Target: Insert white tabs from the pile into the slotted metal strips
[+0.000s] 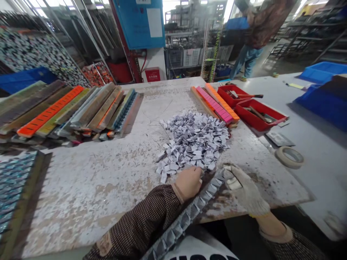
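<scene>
A heap of small white folded paper pieces (pixel 193 142) lies in the middle of the worn table (pixel 89 184). My bare left hand (pixel 188 182) rests at the heap's near edge, its fingers curled down among the pieces and onto a long rack (pixel 189 213) filled with a row of them. The rack runs diagonally from my lap up to the heap. My right hand (pixel 244 189), in a white glove, grips the rack's far end, with the fingers closed round it.
Stacked long racks (pixel 81 108) in orange, green and brown lie at the left. More racks (pixel 217 103) and two red trays (pixel 255 112) with tools sit at the right, beside a tape roll (pixel 289 157). Blue bins (pixel 322 97) stand far right. A person (pixel 255 36) walks behind.
</scene>
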Action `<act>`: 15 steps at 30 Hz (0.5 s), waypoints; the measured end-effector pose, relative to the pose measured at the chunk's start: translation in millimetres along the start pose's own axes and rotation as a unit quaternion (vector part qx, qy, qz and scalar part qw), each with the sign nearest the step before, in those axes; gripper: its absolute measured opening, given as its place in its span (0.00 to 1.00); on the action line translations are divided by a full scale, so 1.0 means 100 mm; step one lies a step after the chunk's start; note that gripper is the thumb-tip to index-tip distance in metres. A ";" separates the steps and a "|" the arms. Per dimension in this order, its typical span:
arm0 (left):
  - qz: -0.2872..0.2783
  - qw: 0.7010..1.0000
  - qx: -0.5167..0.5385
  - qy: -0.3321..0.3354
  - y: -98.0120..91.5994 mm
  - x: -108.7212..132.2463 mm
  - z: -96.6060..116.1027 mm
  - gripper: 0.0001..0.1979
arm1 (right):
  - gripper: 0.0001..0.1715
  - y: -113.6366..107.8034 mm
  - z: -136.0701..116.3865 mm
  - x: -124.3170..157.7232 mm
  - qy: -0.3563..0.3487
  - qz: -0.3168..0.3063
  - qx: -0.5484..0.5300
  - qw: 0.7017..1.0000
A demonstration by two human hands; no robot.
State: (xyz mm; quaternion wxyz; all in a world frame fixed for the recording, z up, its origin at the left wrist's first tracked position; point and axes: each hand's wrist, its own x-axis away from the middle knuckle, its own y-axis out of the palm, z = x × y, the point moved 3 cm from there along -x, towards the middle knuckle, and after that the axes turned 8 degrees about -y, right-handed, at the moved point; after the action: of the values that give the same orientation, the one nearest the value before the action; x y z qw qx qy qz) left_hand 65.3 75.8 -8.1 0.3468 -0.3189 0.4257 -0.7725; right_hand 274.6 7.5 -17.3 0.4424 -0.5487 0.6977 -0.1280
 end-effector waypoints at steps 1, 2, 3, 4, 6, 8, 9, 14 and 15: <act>0.000 1.000 0.009 -0.001 -0.01 -0.01 -0.01 0.05 | 0.16 0.00 -0.03 -0.02 0.005 -0.003 -0.010 1.000; 0.001 1.000 0.019 -0.002 -0.03 -0.03 -0.01 0.03 | 0.16 0.00 -0.07 -0.04 0.009 -0.005 -0.019 1.000; 0.003 1.000 0.028 -0.002 -0.04 -0.05 -0.02 0.03 | 0.16 0.00 -0.10 -0.05 0.011 -0.008 -0.028 1.000; 0.006 0.999 0.037 -0.002 -0.05 -0.07 -0.02 0.03 | 0.16 0.00 -0.13 -0.07 0.014 -0.011 -0.037 0.999; 0.013 0.999 0.045 -0.002 -0.07 -0.10 -0.02 0.04 | 0.16 0.01 -0.17 -0.08 0.022 -0.016 -0.062 0.998; 0.021 0.999 0.039 0.004 -0.08 -0.10 -0.02 0.06 | 0.16 0.02 -0.16 -0.07 0.035 -0.015 -0.089 0.995; 0.021 0.999 0.032 0.013 -0.09 -0.10 -0.01 0.08 | 0.17 0.04 -0.15 -0.06 0.043 -0.012 -0.101 0.994; -0.018 0.997 -0.002 0.080 -0.06 -0.09 0.07 0.16 | 0.21 0.04 -0.01 0.03 0.065 0.002 -0.159 0.985; -0.029 0.996 -0.004 0.085 -0.05 -0.10 0.09 0.14 | 0.22 0.02 0.02 0.05 0.066 0.004 -0.173 0.983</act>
State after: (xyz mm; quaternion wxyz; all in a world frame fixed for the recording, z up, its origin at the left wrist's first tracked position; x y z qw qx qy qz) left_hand 76.6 82.1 -1.5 0.2857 -0.2656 0.4470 -0.8050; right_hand 275.1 4.8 -21.9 0.2946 -0.6045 0.7391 -0.0397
